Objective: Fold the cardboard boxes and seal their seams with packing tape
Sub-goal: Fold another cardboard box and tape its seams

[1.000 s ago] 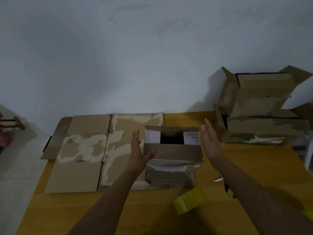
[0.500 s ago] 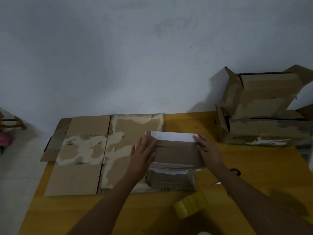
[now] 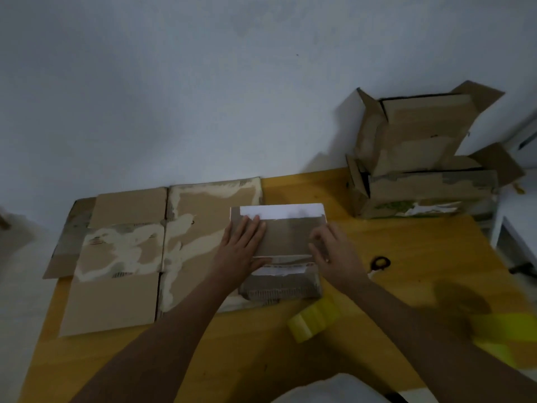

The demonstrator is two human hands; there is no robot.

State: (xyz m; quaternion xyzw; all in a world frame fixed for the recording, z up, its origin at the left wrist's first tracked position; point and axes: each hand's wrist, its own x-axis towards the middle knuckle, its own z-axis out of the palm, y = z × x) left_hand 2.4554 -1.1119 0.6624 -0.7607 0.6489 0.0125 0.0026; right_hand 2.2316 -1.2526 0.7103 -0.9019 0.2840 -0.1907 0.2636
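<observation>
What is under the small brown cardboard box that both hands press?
The small brown cardboard box lies partly on a flattened brown cardboard sheet on the wooden table. Directly beneath it is hidden.

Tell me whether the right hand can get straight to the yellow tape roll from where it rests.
Probably yes: the right hand presses the small box, and the tape roll lies just nearer on bare table, nothing between.

Bare worktop (image 3: 412, 251) lies right of the small box (image 3: 279, 237), bar what look like scissors (image 3: 379, 263). Tape roll (image 3: 313, 321) sits near; stacked boxes (image 3: 421, 170) block far right
</observation>
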